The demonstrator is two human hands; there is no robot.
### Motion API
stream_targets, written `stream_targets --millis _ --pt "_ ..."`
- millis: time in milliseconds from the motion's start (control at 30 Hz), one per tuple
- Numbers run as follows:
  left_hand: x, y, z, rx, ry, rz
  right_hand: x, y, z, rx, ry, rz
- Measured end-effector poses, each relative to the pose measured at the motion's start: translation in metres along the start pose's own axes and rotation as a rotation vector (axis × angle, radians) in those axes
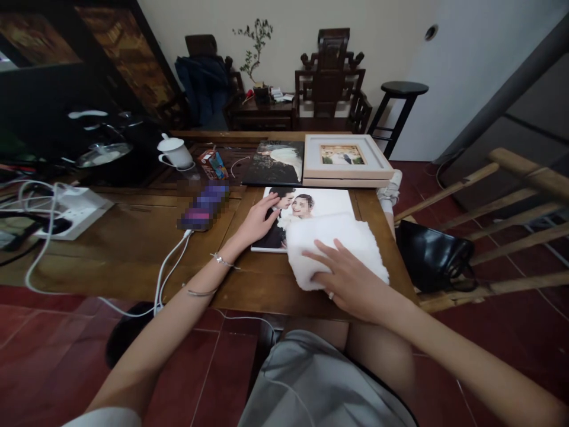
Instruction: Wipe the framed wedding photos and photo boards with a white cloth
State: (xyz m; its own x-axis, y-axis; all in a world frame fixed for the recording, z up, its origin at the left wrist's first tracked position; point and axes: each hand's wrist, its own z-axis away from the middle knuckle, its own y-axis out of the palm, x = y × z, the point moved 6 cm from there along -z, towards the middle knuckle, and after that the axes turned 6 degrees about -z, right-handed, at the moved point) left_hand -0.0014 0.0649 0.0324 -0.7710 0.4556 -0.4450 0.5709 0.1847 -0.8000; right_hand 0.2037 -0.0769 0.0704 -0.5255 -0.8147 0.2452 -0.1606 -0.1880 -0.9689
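Observation:
A photo panel [329, 200] with a picture of a couple lies flat on the wooden table [240, 279]. My left hand [262, 219] rests on its left side, fingers stretched out. A folded white cloth [364, 237] with a fluffy texture covers the panel's lower right corner and hangs over onto the tabletop. On top of that cloth lies my right hand [342, 273], its fingers spread and pressing on it. Behind the panel are a dark photo album [273, 169] and a pale framed photo [377, 157], side by side.
To the left are a phone [204, 206] on a white cable, a power strip [84, 213], a lidded white cup [175, 153] and a small box [213, 164]. A kettle [104, 157] stands further left. On the right, a wooden chair [507, 160] holds a black bag [433, 255].

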Motion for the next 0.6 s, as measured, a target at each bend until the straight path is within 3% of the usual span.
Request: stream_targets --millis 133,367,600 --pt "0.001 0.001 0.000 0.009 0.005 -0.006 -0.023 -0.011 0.006 -0.047 0.099 -0.033" --pt "-0.003 -0.006 0.001 -0.048 0.016 -0.014 -0.092 -0.022 -0.021 -0.079 0.360 0.020" --pt "-0.013 -0.013 0.008 -0.109 -0.034 -0.050 -0.092 -0.018 -0.023 -0.048 0.417 0.017"
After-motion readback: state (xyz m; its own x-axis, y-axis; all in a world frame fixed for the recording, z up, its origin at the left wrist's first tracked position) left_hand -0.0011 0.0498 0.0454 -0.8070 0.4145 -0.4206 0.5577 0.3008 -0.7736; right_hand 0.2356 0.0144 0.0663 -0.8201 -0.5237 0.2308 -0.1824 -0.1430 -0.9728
